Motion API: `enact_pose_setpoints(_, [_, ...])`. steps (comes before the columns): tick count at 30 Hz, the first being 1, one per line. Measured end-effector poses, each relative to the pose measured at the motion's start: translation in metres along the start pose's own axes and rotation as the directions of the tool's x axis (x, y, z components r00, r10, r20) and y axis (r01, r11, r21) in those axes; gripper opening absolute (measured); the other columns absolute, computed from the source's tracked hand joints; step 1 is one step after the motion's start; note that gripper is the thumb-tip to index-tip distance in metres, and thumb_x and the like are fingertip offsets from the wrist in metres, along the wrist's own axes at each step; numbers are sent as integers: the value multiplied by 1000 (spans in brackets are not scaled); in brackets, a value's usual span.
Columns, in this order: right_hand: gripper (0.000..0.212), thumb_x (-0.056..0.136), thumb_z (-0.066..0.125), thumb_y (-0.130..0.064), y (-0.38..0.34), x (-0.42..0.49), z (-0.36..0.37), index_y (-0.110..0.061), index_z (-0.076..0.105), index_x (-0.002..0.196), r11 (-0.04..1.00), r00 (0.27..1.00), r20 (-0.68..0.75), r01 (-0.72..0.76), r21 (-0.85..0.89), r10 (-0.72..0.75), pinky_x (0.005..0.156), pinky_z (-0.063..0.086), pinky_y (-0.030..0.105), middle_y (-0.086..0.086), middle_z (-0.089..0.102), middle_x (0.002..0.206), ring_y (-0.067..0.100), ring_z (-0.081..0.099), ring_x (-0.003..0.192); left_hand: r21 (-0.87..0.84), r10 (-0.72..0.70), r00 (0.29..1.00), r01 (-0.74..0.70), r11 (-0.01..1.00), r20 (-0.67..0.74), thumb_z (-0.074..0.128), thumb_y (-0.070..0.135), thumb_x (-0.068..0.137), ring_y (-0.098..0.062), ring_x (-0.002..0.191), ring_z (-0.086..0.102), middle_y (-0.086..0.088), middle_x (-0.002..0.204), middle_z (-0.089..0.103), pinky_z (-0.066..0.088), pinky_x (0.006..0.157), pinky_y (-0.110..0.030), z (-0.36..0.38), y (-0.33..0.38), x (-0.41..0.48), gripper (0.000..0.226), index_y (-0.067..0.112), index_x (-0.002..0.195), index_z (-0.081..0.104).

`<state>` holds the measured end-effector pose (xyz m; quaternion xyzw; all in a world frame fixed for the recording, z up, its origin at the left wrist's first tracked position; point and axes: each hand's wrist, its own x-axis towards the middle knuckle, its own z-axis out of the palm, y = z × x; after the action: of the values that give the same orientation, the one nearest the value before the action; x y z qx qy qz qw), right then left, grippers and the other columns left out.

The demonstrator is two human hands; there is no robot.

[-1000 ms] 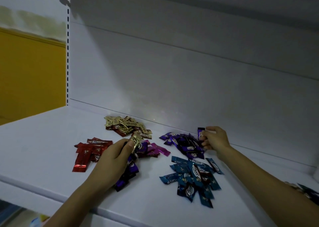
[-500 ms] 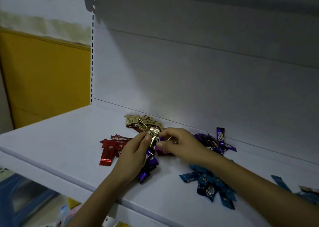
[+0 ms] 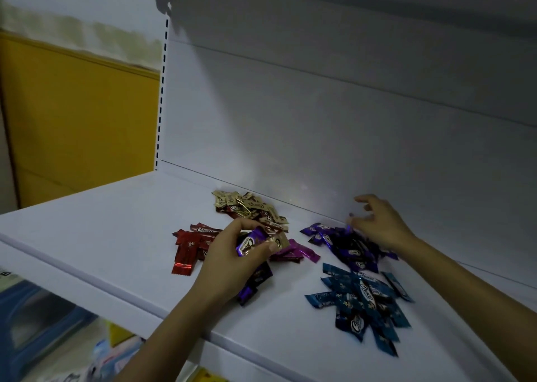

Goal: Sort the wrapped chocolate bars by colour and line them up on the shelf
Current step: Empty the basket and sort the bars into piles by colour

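Observation:
Wrapped chocolate bars lie in colour piles on the white shelf (image 3: pixel 110 236): gold (image 3: pixel 247 206) at the back, red (image 3: pixel 189 243) on the left, magenta (image 3: pixel 296 252) in the middle, dark purple (image 3: pixel 348 246) to the right, blue (image 3: pixel 363 297) near the front. My left hand (image 3: pixel 229 262) grips a purple bar (image 3: pixel 250 240) together with a gold bar (image 3: pixel 280 242), above a few more purple bars (image 3: pixel 255 283). My right hand (image 3: pixel 380 224) hovers over the far edge of the dark purple pile with its fingers spread apart; a blurred purple bar sits right under its thumb.
The shelf's white back panel (image 3: pixel 319 134) rises just behind the piles. The front edge (image 3: pixel 145 309) runs diagonally below my left forearm. A yellow wall (image 3: pixel 72 120) stands to the left. Blue and yellow items (image 3: pixel 43 332) show on the level beneath.
My right hand left the left hand and moved right, to the dark purple pile, where its fingers opened. The left hand stayed put with its bars.

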<state>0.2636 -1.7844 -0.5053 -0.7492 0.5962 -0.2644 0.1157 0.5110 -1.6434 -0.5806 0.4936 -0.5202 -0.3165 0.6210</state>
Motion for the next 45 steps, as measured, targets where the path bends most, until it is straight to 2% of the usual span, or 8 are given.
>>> enact_pose_setpoints(10, [14,85,65,-36,-89,-59,41,-22,69,85,860,807,473,82,504,-354,59,51,19,-3,71,77,10,65,65,-28,30,999,-29,999,34,78,31,74,-2,78,66,10,88,68,50,59,-13,0,1,-2,34,27,102,59])
enact_pose_setpoints(15, [13,92,58,-20,-83,-25,39,-11,67,92,820,889,421,-102,563,-179,55,45,21,0,56,66,9,49,54,7,64,996,-63,998,-58,68,33,83,2,82,61,11,96,62,46,56,-8,0,-1,0,22,29,101,56])
enact_pose_setpoints(21, [36,93,58,-28,-99,-1,41,-23,47,127,867,930,357,-102,488,-91,64,54,24,5,65,103,16,70,77,-27,22,999,-23,999,-47,69,34,84,0,89,61,26,102,49,48,58,-8,-1,1,-1,40,41,115,44])
enact_pose_setpoints(26, [27,78,68,-48,-110,-45,56,-28,70,96,867,794,508,47,497,-335,61,51,19,1,73,88,12,68,72,-8,62,998,-62,998,-26,72,26,83,2,77,65,13,93,59,52,58,-14,0,-3,0,60,32,131,37])
enact_pose_setpoints(29, [7,82,71,-28,-112,-50,60,-21,70,84,849,823,434,104,519,-366,60,50,20,3,72,81,9,65,68,37,90,996,-90,995,-1,72,23,84,0,78,66,15,92,62,54,63,-16,0,-4,0,60,30,132,38])
enact_pose_setpoints(35, [10,91,61,-13,-70,-29,43,-10,65,83,787,956,274,-86,611,-108,49,50,19,3,69,68,11,64,56,204,109,994,-112,972,26,67,29,88,27,87,48,32,97,48,42,64,1,-1,-5,0,31,35,115,55])
enact_pose_setpoints(41, [7,93,56,-13,6,-6,14,-8,59,99,681,947,101,-291,672,305,55,51,25,8,64,76,15,60,60,277,94,996,-87,957,-10,67,35,86,17,85,46,36,96,42,39,59,-1,1,-11,3,34,37,118,56])
enact_pose_setpoints(45, [26,92,61,-15,36,-12,6,-7,56,116,863,961,13,-253,437,276,53,53,26,7,62,95,19,62,65,266,98,995,-96,959,6,68,36,85,13,89,48,33,97,46,36,66,-3,3,-9,3,29,36,113,60])
